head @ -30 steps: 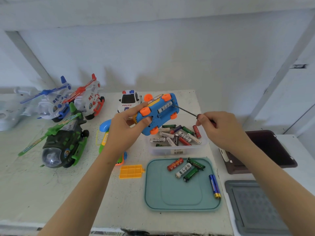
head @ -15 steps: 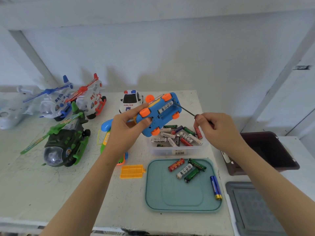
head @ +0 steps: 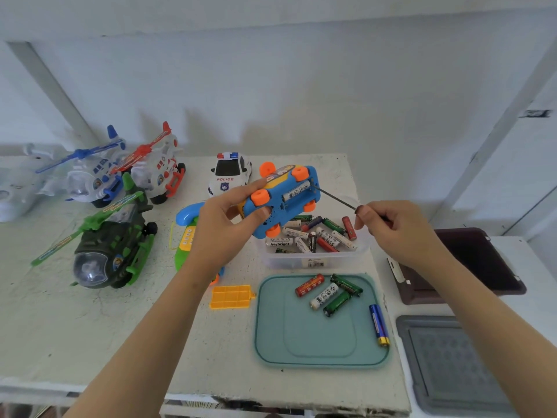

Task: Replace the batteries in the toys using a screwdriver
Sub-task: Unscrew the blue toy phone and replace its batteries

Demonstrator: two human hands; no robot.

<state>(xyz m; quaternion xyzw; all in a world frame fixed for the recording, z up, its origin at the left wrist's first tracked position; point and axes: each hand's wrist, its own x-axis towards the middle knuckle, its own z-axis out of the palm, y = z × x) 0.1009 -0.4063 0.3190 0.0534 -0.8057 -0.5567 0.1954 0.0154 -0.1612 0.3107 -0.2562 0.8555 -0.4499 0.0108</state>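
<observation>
Left hand: The left hand gripped a blue toy car above the table, thumb on its underside and fingers curled round the far side.
Toy car: It was held with its underside towards the camera, orange wheels out. The battery compartment was open, with one white battery seated inside.
Right hand: The right hand pinched the handle of a screwdriver between thumb and fingertips.
Screwdriver: Its thin dark shaft ran up and left to the car's edge beside the compartment. Whether the tip touched could not be told.
Cover: An orange battery cover lay flat on the table, just left of a teal lid.
Teal lid: Five loose batteries lay on it, four clustered at the back and a blue one near the right rim.
Tub: A clear tub heaped with mixed batteries stood behind the lid, below the raised car.
Other toys: A police car, three helicopters and a toy phone stood to the left.
Right side: A dark bin and a grey lid sat on the neighbouring surface.
</observation>
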